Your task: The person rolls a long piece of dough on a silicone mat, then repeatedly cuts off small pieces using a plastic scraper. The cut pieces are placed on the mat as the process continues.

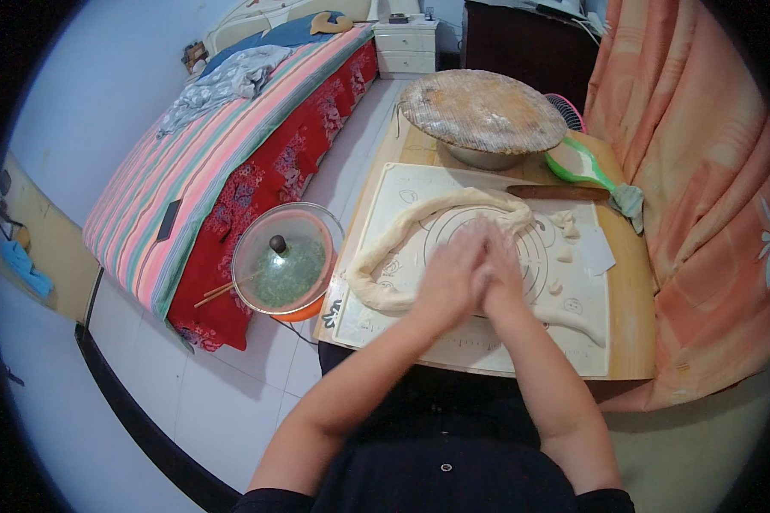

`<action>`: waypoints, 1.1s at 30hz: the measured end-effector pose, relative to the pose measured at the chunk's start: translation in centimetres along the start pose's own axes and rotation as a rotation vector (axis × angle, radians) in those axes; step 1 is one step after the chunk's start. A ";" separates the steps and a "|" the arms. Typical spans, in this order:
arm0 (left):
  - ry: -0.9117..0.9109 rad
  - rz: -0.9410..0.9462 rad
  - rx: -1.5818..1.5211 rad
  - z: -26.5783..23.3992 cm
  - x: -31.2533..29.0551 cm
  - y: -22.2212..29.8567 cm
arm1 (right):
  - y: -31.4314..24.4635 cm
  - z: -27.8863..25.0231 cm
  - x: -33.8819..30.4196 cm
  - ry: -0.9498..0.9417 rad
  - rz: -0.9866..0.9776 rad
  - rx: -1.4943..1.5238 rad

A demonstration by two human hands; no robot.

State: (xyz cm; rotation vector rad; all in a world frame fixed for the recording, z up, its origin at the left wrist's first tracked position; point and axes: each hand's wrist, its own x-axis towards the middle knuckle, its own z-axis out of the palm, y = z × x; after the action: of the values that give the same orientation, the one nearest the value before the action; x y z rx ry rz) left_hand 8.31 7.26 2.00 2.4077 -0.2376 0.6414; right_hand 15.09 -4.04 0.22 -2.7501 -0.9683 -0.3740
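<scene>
My left hand (pixel 452 278) and my right hand (pixel 500 267) meet palm to palm above a white printed mat (pixel 466 349). Motion blurs their fingers, and anything between the palms is hidden. A thick rope of pale dough (pixel 393 244) curves in a loop around the far and left sides of my hands. One tapered dough end (pixel 573 321) lies to the right of my right wrist. Several small dough bits (pixel 564 224) are scattered on the mat's right side, beside a white flat scraper (pixel 597 250).
A floury round cover (pixel 483 111) tops a bowl at the wooden table's far side. Near it lie a green scoop (pixel 577 162) and a long brown tool (pixel 559 192). Left of the table stands a glass-lidded pot (pixel 282 265) with chopsticks (pixel 214 295); beyond is a bed (pixel 205 162). An orange curtain (pixel 701 171) hangs right.
</scene>
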 end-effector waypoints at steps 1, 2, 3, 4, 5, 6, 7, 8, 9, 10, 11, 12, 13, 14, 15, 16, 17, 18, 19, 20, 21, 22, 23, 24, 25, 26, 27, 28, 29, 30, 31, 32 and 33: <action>-0.092 -0.023 -0.027 1.5 -1.4 0.6 | 0.2 1.6 -2.3 -0.089 -0.012 -0.062; -0.177 -0.049 -0.047 2.7 -3.3 1.0 | 0.1 2.7 -4.3 -0.175 -0.032 -0.122; -0.248 0.017 0.029 1.8 -5.2 1.7 | -0.7 1.0 -6.3 -0.229 -0.047 -0.078; -0.320 0.086 0.102 0.2 -7.1 2.7 | -1.7 -1.5 -8.2 -0.283 -0.057 -0.035; -0.360 0.100 0.107 -0.6 -8.9 3.6 | -2.4 -2.6 -9.8 -0.357 -0.072 -0.033; -0.406 0.116 0.112 -1.2 -10.0 4.3 | -2.8 -3.1 -11.2 -0.432 -0.082 -0.027; -0.404 0.103 0.077 -1.3 -10.2 4.6 | -2.3 -3.1 -12.3 -0.366 -0.065 0.071; -0.384 0.069 0.142 -0.7 -9.6 4.2 | -1.8 -3.1 -11.8 -0.350 -0.033 0.097; -0.363 0.036 0.207 0.4 -7.9 3.3 | -0.9 -3.2 -10.2 -0.334 -0.001 0.124; -0.339 -0.002 0.279 1.3 -6.5 2.2 | -0.3 -3.1 -8.6 -0.317 0.023 0.155; -0.270 -0.024 0.357 2.2 -4.7 1.0 | 0.5 -2.1 -6.7 -0.191 0.061 0.112; -0.196 -0.052 0.434 2.8 -3.0 -0.2 | 1.2 -0.4 -4.6 -0.067 0.091 0.068; -0.121 -0.073 0.505 3.2 -1.7 -0.5 | 1.7 -0.1 -3.4 0.059 0.129 0.019; -0.187 -0.033 0.477 2.9 -2.0 -0.3 | 1.7 -0.2 -4.0 -0.028 0.098 0.051; -0.252 0.006 0.450 2.0 -3.1 -0.2 | 1.1 -0.6 -5.4 -0.115 0.065 0.082; -0.322 0.048 0.412 1.3 -4.4 0.1 | 0.6 -1.2 -7.2 -0.209 0.041 0.109; -0.357 0.095 0.344 0.1 -7.0 0.5 | -0.2 -3.1 -9.5 -0.313 -0.002 0.104; -0.391 0.140 0.289 -1.2 -9.6 1.1 | -1.2 -5.0 -11.9 -0.410 -0.052 0.107; -0.431 0.136 0.284 -2.3 -10.9 2.0 | -1.5 -5.7 -14.1 -0.367 -0.057 0.157; -0.475 0.116 0.278 -2.8 -12.0 2.8 | -1.5 -6.0 -15.6 -0.338 -0.071 0.213; -0.493 0.082 0.300 -2.5 -11.2 2.6 | -0.9 -5.4 -14.3 -0.442 -0.021 0.147; -0.492 0.075 0.367 -1.8 -10.1 1.9 | -0.3 -4.7 -12.8 -0.384 -0.019 0.087; -0.466 0.053 0.431 -1.0 -8.7 1.4 | 0.3 -4.1 -10.7 -0.292 -0.014 0.032; -0.414 0.043 0.500 -0.3 -6.5 0.7 | 1.0 -2.9 -8.7 -0.214 0.021 0.043; -0.382 0.032 0.544 -0.2 -5.0 -0.4 | 1.4 -2.2 -6.9 -0.133 0.048 0.055; -0.356 0.020 0.579 0.0 -3.8 -1.3 | 2.0 -2.6 -5.9 -0.070 0.056 0.039; -0.330 0.007 0.614 -0.1 -2.7 -1.8 | 2.7 -3.1 -5.1 -0.006 0.063 0.024; -0.267 -0.003 0.567 -0.1 -0.8 -1.6 | 3.7 -3.5 -4.0 0.062 0.072 0.007; -0.212 -0.024 0.522 -0.3 0.4 -1.1 | 4.3 -3.9 -3.0 0.090 0.086 -0.001; -0.157 -0.045 0.477 -0.2 1.7 -0.7 | 4.8 -4.6 -2.0 0.117 0.100 -0.009; -0.083 -0.038 0.404 0.7 2.5 -0.6 | 4.6 -4.9 -1.8 0.142 0.116 -0.010; -0.110 -0.073 0.335 2.0 2.2 -0.2 | 3.9 -4.9 -2.2 0.058 0.129 0.115; -0.136 -0.108 0.265 3.2 1.5 0.2 | 2.7 -4.9 -2.8 -0.025 0.141 0.239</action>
State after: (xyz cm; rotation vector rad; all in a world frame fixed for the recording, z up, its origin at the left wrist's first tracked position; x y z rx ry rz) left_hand 10.76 5.12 0.72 2.7020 -0.0820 0.4854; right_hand 13.90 -9.08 3.71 -2.5901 -0.7635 -0.1867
